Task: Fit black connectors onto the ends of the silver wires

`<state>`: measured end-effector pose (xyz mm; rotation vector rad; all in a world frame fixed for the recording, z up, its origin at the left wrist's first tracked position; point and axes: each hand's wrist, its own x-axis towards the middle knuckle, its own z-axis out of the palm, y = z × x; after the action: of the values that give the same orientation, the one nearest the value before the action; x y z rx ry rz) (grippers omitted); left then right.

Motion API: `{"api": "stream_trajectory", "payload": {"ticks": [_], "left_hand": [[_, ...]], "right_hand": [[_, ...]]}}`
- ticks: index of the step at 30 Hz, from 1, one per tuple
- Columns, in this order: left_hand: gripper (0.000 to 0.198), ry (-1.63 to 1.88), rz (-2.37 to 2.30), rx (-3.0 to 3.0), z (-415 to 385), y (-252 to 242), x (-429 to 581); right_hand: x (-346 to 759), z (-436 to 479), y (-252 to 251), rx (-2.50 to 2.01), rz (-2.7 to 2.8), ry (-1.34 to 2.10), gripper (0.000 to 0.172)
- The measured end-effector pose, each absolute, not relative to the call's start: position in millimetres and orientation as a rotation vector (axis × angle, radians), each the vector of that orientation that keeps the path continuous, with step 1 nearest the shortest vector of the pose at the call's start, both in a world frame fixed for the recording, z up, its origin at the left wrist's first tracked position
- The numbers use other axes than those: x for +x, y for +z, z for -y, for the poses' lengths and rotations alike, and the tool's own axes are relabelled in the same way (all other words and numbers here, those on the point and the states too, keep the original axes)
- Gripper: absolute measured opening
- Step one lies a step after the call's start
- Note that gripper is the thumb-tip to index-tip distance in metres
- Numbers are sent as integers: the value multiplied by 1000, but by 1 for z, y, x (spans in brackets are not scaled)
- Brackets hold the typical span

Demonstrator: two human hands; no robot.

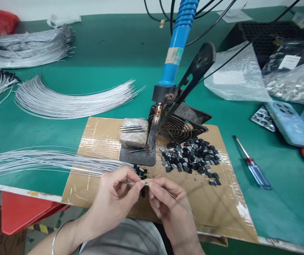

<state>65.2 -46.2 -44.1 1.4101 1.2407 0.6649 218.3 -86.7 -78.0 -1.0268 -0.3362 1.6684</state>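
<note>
At the cardboard's front edge, my left hand [118,202] and my right hand [171,205] meet, thumb tips almost touching. My left fingers are pinched around a slim metallic piece [129,183], mostly hidden. A thin wire [180,202] trails down and right from the pinch of my right hand. Whatever lies between the fingertips is too small to make out. Just behind them, small black end pieces [140,172] sit on a bundle of thin white wires [95,164] that stretches in from the left.
A soldering iron with a blue handle [180,35] stands above the cardboard [231,198]. Behind it is a fan [181,124]; right, a pile of small black pieces [191,156]. A screwdriver [255,170] and phone [294,124] lie farther right. More wires [72,99] lie back left.
</note>
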Motion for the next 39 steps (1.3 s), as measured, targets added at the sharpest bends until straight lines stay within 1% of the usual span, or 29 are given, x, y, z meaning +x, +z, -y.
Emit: {"api": "stream_trajectory", "payload": {"ticks": [17, 22, 28, 32, 39], "left_hand": [[23, 643, -1240, 1438, 50, -47, 64], [23, 608, -1227, 1418, 47, -41, 64], [25, 545, -1218, 1340, 42, -37, 64], [24, 569, -1243, 1310, 42, -39, 65], [25, 630, -1277, 1340, 49, -44, 68]], "right_hand": [[218, 87, -83, -1085, 401, 1585, 15], [221, 84, -78, -1093, 411, 1626, 17], [226, 82, -75, -1081, 429, 1680, 16], [224, 82, -77, -1064, 425, 1673, 17], [221, 85, -79, -1067, 396, 1648, 15]]}}
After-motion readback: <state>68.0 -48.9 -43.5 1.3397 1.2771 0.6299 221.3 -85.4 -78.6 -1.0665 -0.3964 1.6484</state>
